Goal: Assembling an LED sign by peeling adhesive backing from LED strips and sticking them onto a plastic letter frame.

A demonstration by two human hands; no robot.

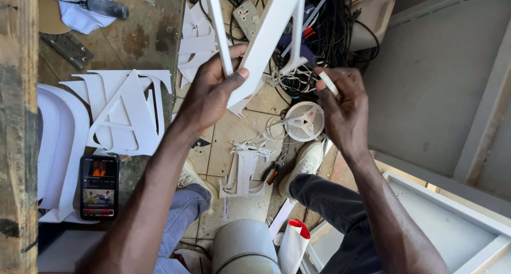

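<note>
White letter piece (269, 34) runs past top edge.

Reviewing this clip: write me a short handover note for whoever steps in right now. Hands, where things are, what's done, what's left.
Left hand: gripping a large white cut-out letter, held up over the floor.
Right hand: pinching a small white strip beside the letter.
Nearby: LED strip reel and pliers on the floor, finished-looking white letters on the bench with a phone.
Done: letter picked up. Left: strip not yet on the letter.
</note>
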